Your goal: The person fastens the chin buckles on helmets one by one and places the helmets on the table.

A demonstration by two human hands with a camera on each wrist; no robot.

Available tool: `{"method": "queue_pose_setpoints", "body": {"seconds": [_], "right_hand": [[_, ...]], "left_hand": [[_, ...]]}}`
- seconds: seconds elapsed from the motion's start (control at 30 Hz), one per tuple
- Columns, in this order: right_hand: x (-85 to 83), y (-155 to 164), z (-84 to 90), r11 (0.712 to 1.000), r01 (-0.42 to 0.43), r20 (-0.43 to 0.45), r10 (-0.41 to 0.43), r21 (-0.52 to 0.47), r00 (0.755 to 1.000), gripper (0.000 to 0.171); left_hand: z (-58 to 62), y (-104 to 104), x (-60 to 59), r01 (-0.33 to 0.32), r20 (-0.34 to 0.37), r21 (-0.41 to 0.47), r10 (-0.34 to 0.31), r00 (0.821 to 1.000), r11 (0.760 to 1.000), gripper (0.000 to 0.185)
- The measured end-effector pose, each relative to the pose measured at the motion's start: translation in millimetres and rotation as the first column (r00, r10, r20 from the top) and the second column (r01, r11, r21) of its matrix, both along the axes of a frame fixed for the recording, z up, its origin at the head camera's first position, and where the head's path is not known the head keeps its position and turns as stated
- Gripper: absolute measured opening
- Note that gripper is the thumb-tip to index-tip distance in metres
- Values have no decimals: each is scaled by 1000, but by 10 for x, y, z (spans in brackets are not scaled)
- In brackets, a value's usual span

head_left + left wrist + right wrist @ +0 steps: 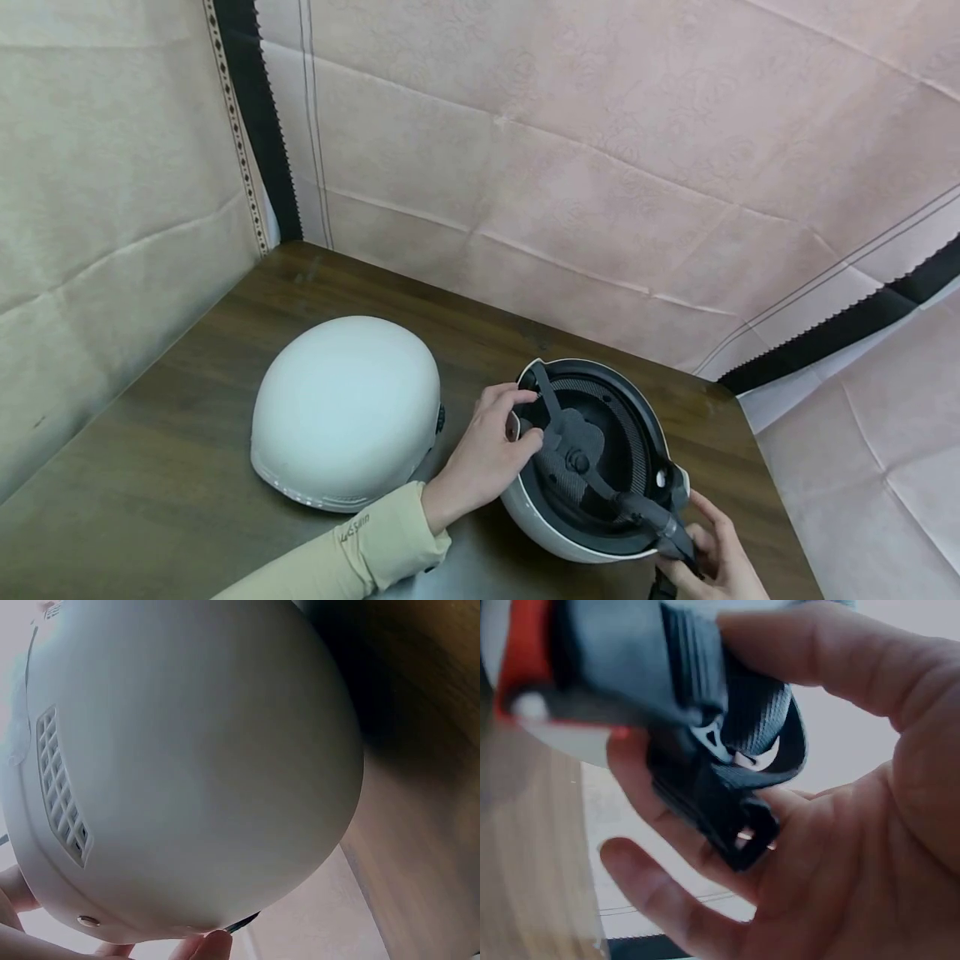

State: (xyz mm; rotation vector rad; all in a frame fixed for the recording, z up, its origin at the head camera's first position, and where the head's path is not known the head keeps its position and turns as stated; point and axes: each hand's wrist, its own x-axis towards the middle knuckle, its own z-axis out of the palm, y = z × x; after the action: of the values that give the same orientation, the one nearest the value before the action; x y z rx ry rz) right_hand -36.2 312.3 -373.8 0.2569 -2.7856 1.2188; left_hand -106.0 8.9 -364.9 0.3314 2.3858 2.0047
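Our counter: untouched helmet left of an upturned helmet. Left fingers grip that rim; right fingers pinch the strap, seemingly unbuckled.

A brown wood-grain tabletop stands among hangings of creased, pale cloth: cream at left, pinkish and faintly patterned behind, paler at right. Black strips edge the back panel's sides; soft light leaves a bluish sheen on the wood.

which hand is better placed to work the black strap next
Probably the right: the right hand already holds the black strap, while the left hand is at the opposite side of the upturned helmet.
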Motion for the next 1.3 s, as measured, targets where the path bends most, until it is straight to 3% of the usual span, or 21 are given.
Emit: {"method": "queue_pose_setpoints", "body": {"seconds": [0.1,0.17,0.23,0.33,0.4,0.47,0.53,0.57,0.63,0.73,0.87,1.0,1.1,1.2,1.3], "right_hand": [[12,69,41,998,-54,-151,56,17,987,78],[29,79,104,999,-24,-224,31,32,974,72],[51,59,188,998,44,-260,-33,38,965,65],[74,4,304,979,202,-263,-200,-17,944,52],[95,-23,373,950,277,-208,-303,-147,930,43],[101,-27,431,890,342,-136,-395,-302,909,35],[102,1,478,830,360,-56,-421,-426,905,31],[101,24,500,801,354,-13,-411,-482,912,30],[87,75,528,781,329,32,-369,-530,929,29],[54,125,539,762,179,21,-211,-622,977,31],[-3,97,559,724,-19,-62,-33,-689,998,36],[-27,-5,640,832,-17,-109,-53,-555,993,40],[-30,-128,725,909,93,-140,-163,-407,977,43],[-39,-243,806,949,204,-189,-252,-242,949,47],[-62,-310,870,967,253,-266,-251,-27,931,52]], "left_hand": [[4,9,1,7,9,-1,-7,1000,1000,40],[6,14,3,13,16,-1,-13,1000,1000,41],[9,18,6,15,21,-1,-15,1000,1000,41],[12,21,9,17,19,1,-17,1000,1000,40],[15,22,11,19,16,2,-19,1000,1000,39],[21,25,15,20,11,2,-20,1000,1000,39],[31,30,17,17,7,-4,-17,1000,1000,39],[37,35,16,13,3,-8,-13,1000,1000,39],[55,48,16,10,-8,-15,-10,1000,1000,40],[95,74,16,15,-30,-26,-16,999,1000,41],[152,111,9,40,-63,-32,-42,997,999,45],[221,135,-13,58,-91,-39,-62,994,998,47],[293,148,-39,75,-122,-46,-80,989,996,48],[404,171,-68,100,-166,-59,-109,980,993,50],[533,220,-106,142,-202,-113,-163,966,983,53]]}}
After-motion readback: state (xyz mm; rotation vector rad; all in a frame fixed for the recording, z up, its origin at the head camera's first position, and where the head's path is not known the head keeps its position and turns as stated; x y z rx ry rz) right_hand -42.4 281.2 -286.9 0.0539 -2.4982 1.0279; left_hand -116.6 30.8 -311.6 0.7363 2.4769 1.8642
